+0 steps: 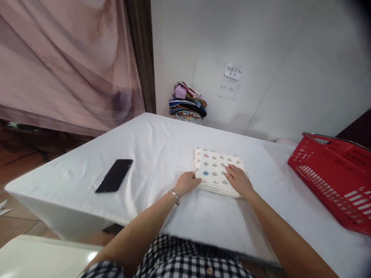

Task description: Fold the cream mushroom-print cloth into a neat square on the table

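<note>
A folded cream cloth [216, 168] with a mushroom print, mostly grey with one red and one blue motif, lies in a flat rectangle on the white-covered table. At its left edge, my left hand [187, 182] has the thumb on top and the other fingers tucked out of sight by the side, gripping it. My right hand [238, 180] rests flat on the cloth's right part, fingers stretched out toward its middle. Several layers show along the front edge.
A black phone [115, 175] lies on the table [156, 143] to the left. On the right stands a red plastic basket [330, 181]. Behind the table's far edge is a stack of folded clothes [188, 102] against the wall. A pink curtain [72, 58] hangs at the left.
</note>
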### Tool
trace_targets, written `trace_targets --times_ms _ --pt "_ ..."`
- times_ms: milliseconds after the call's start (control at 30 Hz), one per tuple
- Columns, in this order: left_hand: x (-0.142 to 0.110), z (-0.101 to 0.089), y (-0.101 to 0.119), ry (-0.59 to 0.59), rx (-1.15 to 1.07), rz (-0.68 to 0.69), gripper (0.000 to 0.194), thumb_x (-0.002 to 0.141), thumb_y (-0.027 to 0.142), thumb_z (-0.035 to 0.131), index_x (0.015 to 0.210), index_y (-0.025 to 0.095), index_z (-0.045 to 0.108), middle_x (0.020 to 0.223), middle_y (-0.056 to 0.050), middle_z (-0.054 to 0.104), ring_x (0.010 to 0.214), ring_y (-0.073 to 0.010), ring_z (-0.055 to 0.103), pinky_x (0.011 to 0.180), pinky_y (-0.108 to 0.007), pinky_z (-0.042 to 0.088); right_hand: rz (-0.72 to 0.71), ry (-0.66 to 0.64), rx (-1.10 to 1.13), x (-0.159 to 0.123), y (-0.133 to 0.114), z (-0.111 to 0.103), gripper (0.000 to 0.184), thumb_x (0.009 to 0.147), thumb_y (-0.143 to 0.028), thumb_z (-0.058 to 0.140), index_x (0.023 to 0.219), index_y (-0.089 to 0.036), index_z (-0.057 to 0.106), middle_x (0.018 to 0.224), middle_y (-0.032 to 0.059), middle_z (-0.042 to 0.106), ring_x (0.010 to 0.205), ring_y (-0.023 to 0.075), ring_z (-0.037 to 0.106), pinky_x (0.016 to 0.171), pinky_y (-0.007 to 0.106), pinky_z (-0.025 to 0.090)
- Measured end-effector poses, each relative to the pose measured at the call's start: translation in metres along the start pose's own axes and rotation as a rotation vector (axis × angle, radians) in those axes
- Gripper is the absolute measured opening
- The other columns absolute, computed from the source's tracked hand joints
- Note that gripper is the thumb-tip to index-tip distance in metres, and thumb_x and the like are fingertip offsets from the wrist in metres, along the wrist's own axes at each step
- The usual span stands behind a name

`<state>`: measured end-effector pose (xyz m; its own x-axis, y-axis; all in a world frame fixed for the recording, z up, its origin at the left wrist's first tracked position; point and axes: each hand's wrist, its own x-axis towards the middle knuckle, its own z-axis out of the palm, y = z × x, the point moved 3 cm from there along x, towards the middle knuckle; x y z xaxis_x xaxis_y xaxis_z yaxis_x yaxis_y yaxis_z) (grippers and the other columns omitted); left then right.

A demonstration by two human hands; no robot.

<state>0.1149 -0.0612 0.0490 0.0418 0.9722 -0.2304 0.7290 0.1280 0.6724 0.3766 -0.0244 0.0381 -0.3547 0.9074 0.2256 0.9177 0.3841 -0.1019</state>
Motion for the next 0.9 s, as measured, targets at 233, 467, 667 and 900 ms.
trace_targets --times_ms 233,467,667,900 --pt "-0.002 -0.006 0.0 0.002 0.08 0.014 0.023 0.075 0.04 0.051 0.064 0.02 0.052 0.07 -0.001 0.063 0.068 -0.0173 0.06 0.053 -0.025 0.037 0.036 0.075 -0.018 0.0 -0.011 -0.008 0.042 0.092 -0.033 0.033 0.122 -0.017 0.058 0.132 0.0086 0.053 0.124 0.0215 0.045 0.104 0.038 0.033" --pt "-0.016 0.003 0.048 0.447 0.351 0.487 0.045 0.083 0.035 0.051 0.125 0.019 0.047 0.138 -0.012 0.045 0.126 -0.0254 0.04 0.101 -0.039 0.034 0.031 0.05 -0.048 0.002 -0.014 -0.009 0.042 0.094 -0.033 0.031 0.124 -0.017 0.055 0.132 0.0089 0.053 0.125 0.0216 0.044 0.103 0.038 0.033" --pt "0.005 0.034 0.044 0.283 0.434 0.606 0.053 0.087 0.051 0.043 0.131 0.023 0.046 0.143 -0.008 0.039 0.135 -0.0263 0.028 0.111 -0.049 0.016 0.029 0.023 -0.047 0.001 -0.015 -0.01 0.041 0.093 -0.032 0.031 0.125 -0.02 0.054 0.134 0.0079 0.051 0.125 0.0212 0.043 0.103 0.038 0.033" --pt "0.009 0.039 0.024 0.299 0.406 0.593 0.056 0.089 0.054 0.037 0.133 0.022 0.044 0.144 -0.007 0.038 0.136 -0.0239 0.026 0.111 -0.051 0.015 0.114 -0.063 0.046 0.014 -0.02 -0.019 0.038 0.09 -0.033 0.038 0.121 -0.022 0.057 0.131 0.0063 0.053 0.123 0.0217 0.046 0.101 0.036 0.035"
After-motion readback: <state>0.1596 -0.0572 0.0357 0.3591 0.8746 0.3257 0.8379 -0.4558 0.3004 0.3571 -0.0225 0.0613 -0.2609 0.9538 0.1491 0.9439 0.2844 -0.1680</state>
